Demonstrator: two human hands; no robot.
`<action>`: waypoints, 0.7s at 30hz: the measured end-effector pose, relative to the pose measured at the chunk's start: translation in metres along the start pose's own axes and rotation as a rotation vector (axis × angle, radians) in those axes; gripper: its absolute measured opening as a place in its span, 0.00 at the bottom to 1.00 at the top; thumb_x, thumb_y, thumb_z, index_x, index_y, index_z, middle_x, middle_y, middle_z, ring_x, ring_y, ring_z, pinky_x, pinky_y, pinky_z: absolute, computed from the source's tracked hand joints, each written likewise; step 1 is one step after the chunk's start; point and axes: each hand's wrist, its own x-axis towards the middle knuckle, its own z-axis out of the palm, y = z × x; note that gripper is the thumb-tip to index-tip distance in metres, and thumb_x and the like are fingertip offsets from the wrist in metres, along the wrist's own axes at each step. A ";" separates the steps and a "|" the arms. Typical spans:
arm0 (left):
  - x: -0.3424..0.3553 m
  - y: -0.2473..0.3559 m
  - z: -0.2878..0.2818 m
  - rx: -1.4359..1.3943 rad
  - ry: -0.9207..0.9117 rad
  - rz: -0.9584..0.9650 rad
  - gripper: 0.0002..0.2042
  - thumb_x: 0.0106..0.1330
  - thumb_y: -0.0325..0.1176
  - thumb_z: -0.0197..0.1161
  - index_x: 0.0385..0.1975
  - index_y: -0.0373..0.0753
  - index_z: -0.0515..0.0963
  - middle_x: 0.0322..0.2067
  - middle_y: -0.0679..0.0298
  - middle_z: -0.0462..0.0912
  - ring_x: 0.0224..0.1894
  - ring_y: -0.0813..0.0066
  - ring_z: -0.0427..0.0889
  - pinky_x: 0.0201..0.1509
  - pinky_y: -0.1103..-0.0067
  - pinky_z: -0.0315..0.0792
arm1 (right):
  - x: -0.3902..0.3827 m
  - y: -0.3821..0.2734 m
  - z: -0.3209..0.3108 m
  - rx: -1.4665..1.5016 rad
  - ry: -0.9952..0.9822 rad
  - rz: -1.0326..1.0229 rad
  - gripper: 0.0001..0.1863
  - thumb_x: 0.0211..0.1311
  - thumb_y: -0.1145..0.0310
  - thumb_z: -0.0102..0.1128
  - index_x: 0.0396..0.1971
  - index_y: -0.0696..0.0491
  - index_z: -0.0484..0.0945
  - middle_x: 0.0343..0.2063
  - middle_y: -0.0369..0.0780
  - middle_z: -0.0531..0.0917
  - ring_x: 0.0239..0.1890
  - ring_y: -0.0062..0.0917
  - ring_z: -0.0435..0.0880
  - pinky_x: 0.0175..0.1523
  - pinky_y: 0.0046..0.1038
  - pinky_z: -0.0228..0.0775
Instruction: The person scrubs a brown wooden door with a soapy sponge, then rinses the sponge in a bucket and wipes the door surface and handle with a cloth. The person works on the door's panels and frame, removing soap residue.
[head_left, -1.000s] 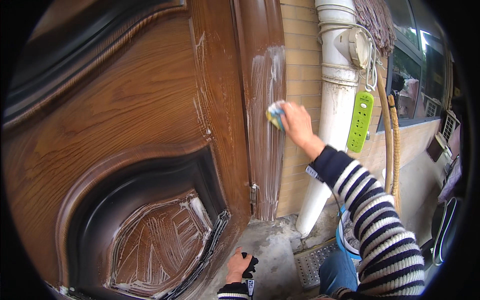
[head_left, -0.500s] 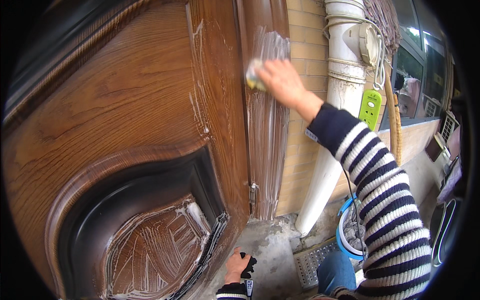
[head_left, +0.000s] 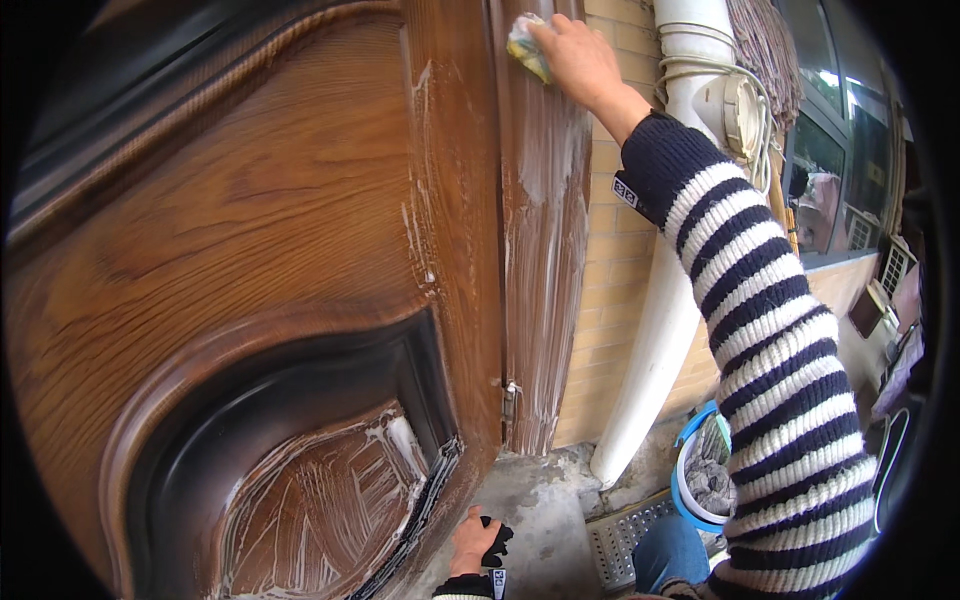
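My right hand [head_left: 583,62] is closed on a yellow-and-white sponge [head_left: 527,47]. It presses the sponge against the upper part of the brown wooden door frame [head_left: 543,250], where streaks of white lather run down. Beside it stands the wood-grained door [head_left: 290,190]; its lower carved panel [head_left: 320,500] is smeared with foam. Low down, near the door's bottom edge, my left hand [head_left: 472,542] is curled by a small black thing [head_left: 497,545] that I cannot make out. Its fingertips are partly hidden.
Right of the frame are a tan brick wall [head_left: 610,270] and a white drainpipe [head_left: 655,350] with cord wound round it. A blue-rimmed bucket [head_left: 690,497] holding a grey cloth stands below, beside a perforated metal plate [head_left: 610,545]. A mop head [head_left: 765,55] hangs at upper right.
My right hand has moved up the door frame with the sponge. The view has shifted slightly, and my left hand stays low near the door's bottom.
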 end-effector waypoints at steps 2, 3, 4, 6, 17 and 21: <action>0.001 -0.003 0.000 -0.003 -0.022 -0.013 0.37 0.61 0.54 0.62 0.69 0.42 0.68 0.48 0.44 0.87 0.55 0.46 0.84 0.61 0.59 0.75 | -0.017 -0.005 -0.005 0.000 -0.133 0.008 0.20 0.63 0.72 0.63 0.56 0.45 0.80 0.44 0.40 0.81 0.48 0.35 0.82 0.53 0.39 0.73; 0.003 -0.002 0.001 -0.011 -0.010 -0.012 0.36 0.61 0.54 0.62 0.68 0.42 0.68 0.48 0.45 0.87 0.55 0.46 0.84 0.61 0.58 0.75 | -0.031 -0.011 -0.009 0.003 -0.102 -0.036 0.20 0.63 0.71 0.64 0.56 0.45 0.79 0.43 0.40 0.81 0.48 0.35 0.82 0.52 0.39 0.73; 0.004 -0.003 0.001 -0.021 -0.028 -0.020 0.37 0.61 0.54 0.62 0.69 0.42 0.68 0.49 0.45 0.87 0.55 0.46 0.84 0.61 0.58 0.75 | -0.048 -0.017 -0.014 0.023 -0.079 -0.113 0.20 0.62 0.68 0.67 0.55 0.46 0.79 0.42 0.39 0.80 0.45 0.34 0.81 0.49 0.37 0.72; 0.007 -0.003 0.000 -0.026 -0.035 -0.023 0.37 0.61 0.54 0.62 0.69 0.42 0.68 0.50 0.46 0.86 0.55 0.46 0.84 0.61 0.58 0.75 | -0.081 -0.029 -0.024 0.074 -0.343 -0.180 0.22 0.61 0.69 0.65 0.56 0.47 0.78 0.42 0.38 0.78 0.45 0.31 0.78 0.49 0.35 0.70; 0.001 0.003 0.002 0.002 -0.010 0.025 0.36 0.63 0.54 0.60 0.69 0.40 0.67 0.51 0.43 0.85 0.55 0.45 0.84 0.61 0.58 0.75 | -0.054 -0.034 -0.018 0.037 -0.109 -0.127 0.20 0.61 0.71 0.65 0.55 0.50 0.78 0.45 0.40 0.79 0.50 0.33 0.78 0.52 0.39 0.70; -0.004 0.002 0.000 0.026 -0.014 0.031 0.37 0.63 0.54 0.60 0.69 0.40 0.67 0.50 0.42 0.85 0.55 0.45 0.83 0.60 0.58 0.75 | -0.150 -0.064 -0.021 0.145 -0.429 -0.327 0.26 0.57 0.69 0.65 0.58 0.49 0.76 0.43 0.38 0.78 0.46 0.32 0.77 0.52 0.40 0.69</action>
